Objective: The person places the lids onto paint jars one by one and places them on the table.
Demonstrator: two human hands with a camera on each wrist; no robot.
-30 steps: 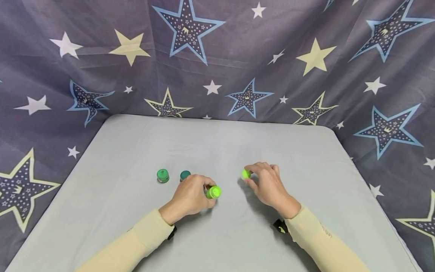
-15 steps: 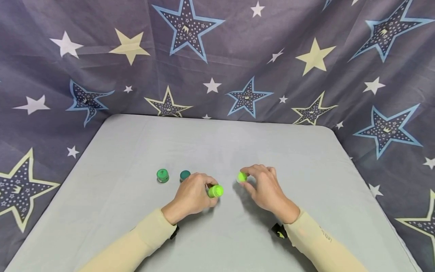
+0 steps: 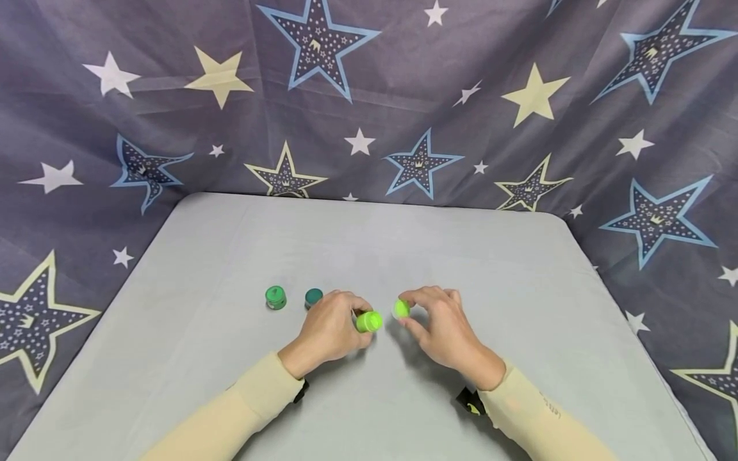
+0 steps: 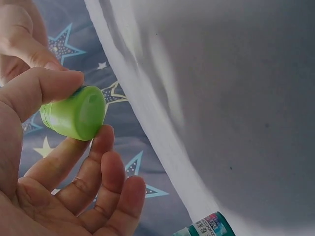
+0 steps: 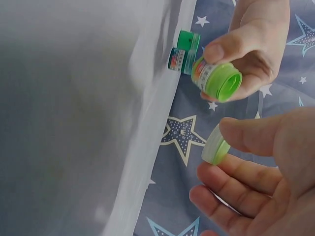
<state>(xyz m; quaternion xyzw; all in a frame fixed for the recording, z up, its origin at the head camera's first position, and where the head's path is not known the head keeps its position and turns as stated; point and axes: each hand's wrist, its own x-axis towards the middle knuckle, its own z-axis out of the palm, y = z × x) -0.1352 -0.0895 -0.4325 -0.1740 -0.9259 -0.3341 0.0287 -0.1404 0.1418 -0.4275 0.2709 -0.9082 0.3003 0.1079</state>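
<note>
A lime-green paint jar [image 3: 369,321], its mouth uncovered and tipped to the right, is pinched between thumb and fingers of my left hand [image 3: 331,330]. Its label and open rim face my right side in the right wrist view, where the jar [image 5: 216,81] shows green inside. My right hand [image 3: 446,330] pinches the round lime-green lid [image 5: 215,146] by its edge. Lid and jar are held apart, with a small gap between them above the table. Close behind my left hand stands a dark teal jar [image 3: 314,297], partly hidden by it.
A closed green jar [image 3: 275,297] stands left of the teal one. Both rest on a table with a pale grey cloth [image 3: 380,250]. Behind it hangs a dark curtain [image 3: 369,96] printed with stars.
My right hand has moved left and slightly nearer with the lid. My left hand has shifted a little right with the jar, so the gap between them has narrowed.
</note>
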